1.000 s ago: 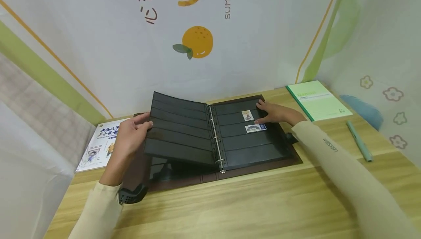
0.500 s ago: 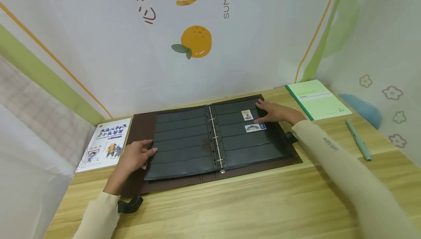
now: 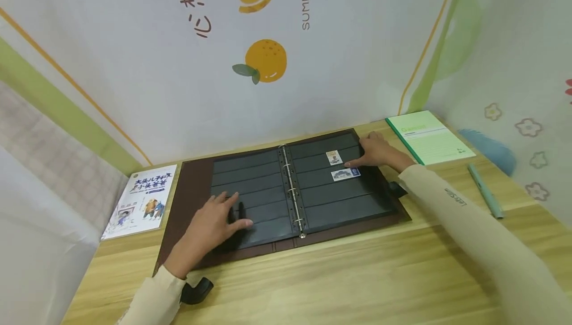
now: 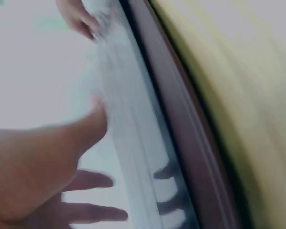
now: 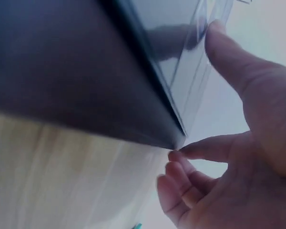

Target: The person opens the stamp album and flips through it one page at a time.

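A ring-bound stamp album (image 3: 188, 181) with a dark brown cover lies spread on the table. Its black pages have horizontal pocket strips. My left hand (image 3: 210, 226) is over the left page (image 3: 250, 166), fingers spread and gripping nothing; touching or hovering, I cannot tell. On the right page (image 3: 339, 210), two small stamps sit in the pockets: a yellowish upright one (image 3: 333, 157) and a blue-white wide one (image 3: 341, 175). My right hand (image 3: 377, 150) is at that page's outer edge, thumb beside the stamps. In the right wrist view its fingertips (image 5: 177, 155) meet the album's corner.
A white illustrated book (image 3: 140, 203) lies left of the album. At the right are a pale green notebook (image 3: 431, 136) and a green pen (image 3: 486, 191). A printed curtain (image 3: 348, 66) hangs behind the wooden table (image 3: 313, 280).
The raised black page came down flat on the left side. My left hand let go of its outer edge and moved right over it. My right hand stayed nearly in place, fingers shifting slightly outward.
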The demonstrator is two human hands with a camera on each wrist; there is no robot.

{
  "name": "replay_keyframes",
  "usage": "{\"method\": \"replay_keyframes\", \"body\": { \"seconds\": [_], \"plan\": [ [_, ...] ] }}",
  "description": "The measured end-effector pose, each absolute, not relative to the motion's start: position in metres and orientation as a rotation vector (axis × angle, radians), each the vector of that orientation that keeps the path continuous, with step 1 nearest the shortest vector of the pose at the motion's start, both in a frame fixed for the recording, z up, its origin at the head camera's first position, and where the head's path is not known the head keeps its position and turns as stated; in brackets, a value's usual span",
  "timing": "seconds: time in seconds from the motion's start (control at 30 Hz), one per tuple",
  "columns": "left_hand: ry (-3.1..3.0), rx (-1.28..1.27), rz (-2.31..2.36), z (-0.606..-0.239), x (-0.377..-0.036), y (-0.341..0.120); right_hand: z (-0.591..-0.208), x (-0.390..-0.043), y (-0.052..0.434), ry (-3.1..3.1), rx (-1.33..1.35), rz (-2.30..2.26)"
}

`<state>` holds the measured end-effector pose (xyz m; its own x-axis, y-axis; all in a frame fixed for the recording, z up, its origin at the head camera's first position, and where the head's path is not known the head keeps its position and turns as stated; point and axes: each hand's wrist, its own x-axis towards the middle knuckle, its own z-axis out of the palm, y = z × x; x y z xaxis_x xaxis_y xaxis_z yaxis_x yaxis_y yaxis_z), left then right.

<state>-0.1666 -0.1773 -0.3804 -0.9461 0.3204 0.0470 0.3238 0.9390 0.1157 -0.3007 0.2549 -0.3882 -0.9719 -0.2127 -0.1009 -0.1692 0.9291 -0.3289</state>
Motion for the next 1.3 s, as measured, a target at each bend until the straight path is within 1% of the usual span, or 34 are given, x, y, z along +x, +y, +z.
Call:
{"method": "replay_keyframes", "body": {
  "seconds": [0.07, 0.2, 0.33, 0.53, 0.7, 0.77, 0.97, 1.13, 1.3],
  "plan": [
    [-3.210, -0.514, -0.260, -0.380, -0.159, -0.166, -0.389, -0.300, 0.253, 2.948, -0.283, -0.483],
    [-3.364, -0.443, -0.318, -0.382, -0.151, -0.151, -0.390, -0.298, 0.249, 2.935, -0.317, -0.461],
    [-3.399, -0.396, -0.302, -0.386, -0.150, -0.147, -0.390, -0.296, 0.245, 2.945, -0.336, -0.518],
    [-3.412, -0.402, -0.344, -0.391, -0.153, -0.149, -0.384, -0.292, 0.246, 2.987, -0.353, -0.688],
    [-3.418, -0.402, -0.361, -0.390, -0.154, -0.148, -0.371, -0.289, 0.259, 2.881, -0.488, -0.831],
    [-3.421, -0.403, -0.363, -0.390, -0.154, -0.148, -0.366, -0.289, 0.267, 2.765, -0.503, -0.929],
    [-3.436, -0.389, -0.349, -0.389, -0.152, -0.150, -0.349, -0.294, 0.282, 2.408, -0.427, -1.209],
    [-3.429, -0.396, -0.351, -0.390, -0.152, -0.150, -0.324, -0.295, 0.273, 2.339, -0.417, -1.338],
    [-3.449, -0.407, -0.312, -0.391, -0.155, -0.150, -0.301, -0.298, 0.250, 2.304, -0.438, -1.490]
  ]
}}
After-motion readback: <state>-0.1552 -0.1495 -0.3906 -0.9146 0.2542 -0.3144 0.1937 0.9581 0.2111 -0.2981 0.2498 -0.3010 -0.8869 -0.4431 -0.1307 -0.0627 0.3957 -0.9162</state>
